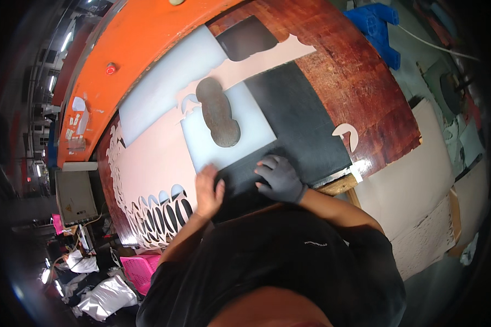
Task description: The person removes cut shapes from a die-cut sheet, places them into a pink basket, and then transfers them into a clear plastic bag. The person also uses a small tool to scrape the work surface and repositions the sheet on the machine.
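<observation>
My bare left hand (208,192) is at the near corner of a white cutting board (253,118), where the board meets a pale pink sheet (159,159). Its thumb stands apart from the fingers, and nothing shows in its grasp. Over a black mat (307,118) is my right hand (281,178) in a grey glove with bare fingertips. Its fingers are bent and apart, holding nothing visible. Beyond both hands, a dark, lobed flat piece (221,118), resembling a cutting die, rests on the white board. Rows of curved cut-outs (163,212) run through the pink sheet's near left part.
An orange machine beam (147,36) with a red push button (111,68) spans the far side. A curved pink scrap (347,135) lies on the worn reddish tabletop (376,106). Large pale sheets (409,163) are at right. A pink plastic basket (139,272) stands at lower left.
</observation>
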`<state>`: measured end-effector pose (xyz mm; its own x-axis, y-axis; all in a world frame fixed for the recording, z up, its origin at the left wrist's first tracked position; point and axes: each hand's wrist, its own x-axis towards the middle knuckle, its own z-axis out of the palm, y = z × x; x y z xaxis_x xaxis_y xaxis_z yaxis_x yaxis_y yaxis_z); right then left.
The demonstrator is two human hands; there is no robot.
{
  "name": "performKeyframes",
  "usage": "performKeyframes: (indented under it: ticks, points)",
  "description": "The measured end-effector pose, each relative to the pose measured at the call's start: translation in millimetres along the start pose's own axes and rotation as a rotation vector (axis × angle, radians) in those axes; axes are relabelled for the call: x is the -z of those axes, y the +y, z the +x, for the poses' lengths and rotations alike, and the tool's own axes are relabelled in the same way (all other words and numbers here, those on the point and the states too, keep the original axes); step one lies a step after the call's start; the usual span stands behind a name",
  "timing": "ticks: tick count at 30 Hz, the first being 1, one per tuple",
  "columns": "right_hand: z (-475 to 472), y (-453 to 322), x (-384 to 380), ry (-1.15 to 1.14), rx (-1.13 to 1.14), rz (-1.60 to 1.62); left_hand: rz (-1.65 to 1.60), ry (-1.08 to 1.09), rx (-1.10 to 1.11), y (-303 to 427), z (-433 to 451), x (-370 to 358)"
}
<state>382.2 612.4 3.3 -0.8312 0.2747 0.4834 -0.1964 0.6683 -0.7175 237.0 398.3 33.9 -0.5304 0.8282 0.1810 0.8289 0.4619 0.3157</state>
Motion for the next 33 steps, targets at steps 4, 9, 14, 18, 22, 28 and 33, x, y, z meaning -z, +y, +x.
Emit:
performKeyframes:
  ticks: [4, 9, 14, 18, 22, 28, 33]
  points:
    - [-34, 6, 45, -0.151, -0.086, -0.059, -0.119, -0.341, -0.031, 19, -59, -19]
    - [-72, 9, 95, -0.096, -0.029, -0.191, -0.104, -0.337, 0.118, 17, -102, -44]
    - [-82, 7, 97, -0.060, 0.041, -0.305, -0.045, -0.265, 0.119, 11, -117, -57]
    - [-83, 7, 86, 0.038, 0.062, -0.409, -0.012, -0.169, 0.111, 19, -121, -54]
    - [-83, 8, 82, 0.076, 0.034, -0.433, 0.011, -0.049, 0.079, 33, -111, -43]
    - [-89, 14, 77, 0.102, 0.070, -0.435, -0.067, 0.205, 0.022, 51, -102, -26]
    - [-96, 17, 71, 0.149, 0.105, -0.417, -0.045, 0.211, -0.053, 48, -103, -25]
